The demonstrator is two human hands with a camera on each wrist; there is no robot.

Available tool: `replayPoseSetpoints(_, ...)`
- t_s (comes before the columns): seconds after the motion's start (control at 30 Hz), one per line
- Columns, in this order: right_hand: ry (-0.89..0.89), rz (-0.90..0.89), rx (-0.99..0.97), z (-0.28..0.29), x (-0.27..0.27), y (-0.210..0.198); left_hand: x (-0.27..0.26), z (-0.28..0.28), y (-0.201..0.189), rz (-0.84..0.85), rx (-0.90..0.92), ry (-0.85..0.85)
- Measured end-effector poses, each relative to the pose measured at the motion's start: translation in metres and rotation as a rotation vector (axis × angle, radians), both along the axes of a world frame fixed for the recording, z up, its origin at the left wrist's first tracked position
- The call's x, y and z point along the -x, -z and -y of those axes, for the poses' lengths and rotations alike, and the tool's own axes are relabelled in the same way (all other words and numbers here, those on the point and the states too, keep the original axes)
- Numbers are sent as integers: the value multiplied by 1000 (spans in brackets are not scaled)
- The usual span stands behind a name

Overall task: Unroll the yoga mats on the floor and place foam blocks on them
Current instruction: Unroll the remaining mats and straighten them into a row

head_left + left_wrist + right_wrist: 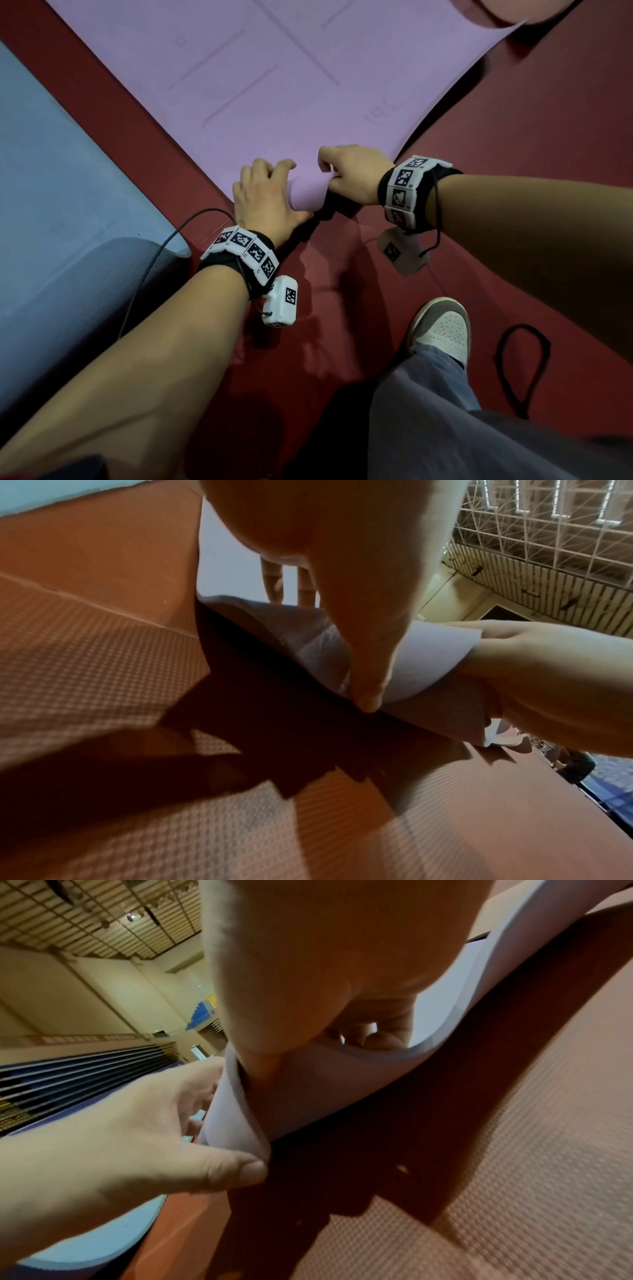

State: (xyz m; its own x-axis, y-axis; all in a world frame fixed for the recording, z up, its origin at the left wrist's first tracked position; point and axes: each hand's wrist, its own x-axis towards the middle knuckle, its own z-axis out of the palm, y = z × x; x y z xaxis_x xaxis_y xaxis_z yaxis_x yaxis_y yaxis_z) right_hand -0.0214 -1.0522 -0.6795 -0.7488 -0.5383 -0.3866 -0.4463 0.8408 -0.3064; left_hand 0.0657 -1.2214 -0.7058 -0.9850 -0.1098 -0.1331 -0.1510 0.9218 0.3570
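A purple yoga mat (274,78) lies spread on the red floor, its near corner curled up into a small roll (308,195). My left hand (267,192) grips that roll, fingers over the top and thumb at its near side (246,1169). My right hand (349,171) pinches the same curled corner from the right, with fingers bent over the mat edge (380,1034). In the left wrist view my left thumb (366,669) presses on the curl of the purple mat (435,669), and my right hand (534,685) holds it. No foam blocks are in view.
A blue mat (51,205) lies unrolled at the left, its near end curling up. My right shoe (442,329) and trouser leg are at the lower right, beside a black strap loop (520,366). The purple mat's far end (496,17) curls upward.
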Motion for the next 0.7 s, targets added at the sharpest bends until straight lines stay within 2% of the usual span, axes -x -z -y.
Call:
replayPoseSetpoints(0.17,66,54,95,-7,0,-1,14,-1,4,30,-26,29)
replayPoseSetpoints(0.27,-14,40,148,-10,-6,-5,16,-3,9,65,2,57)
replayPoseSetpoints(0.4,-227,-141,50,-5,-11,-8,17,-7,11,76,10,33)
replayPoseSetpoints(0.57,-271,-254,-41,3,0,-12,23,-11,11,65,20,-5)
replayPoseSetpoints(0.7,-261,-269,-52,9,6,-12,30,-11,13,50,0,-35)
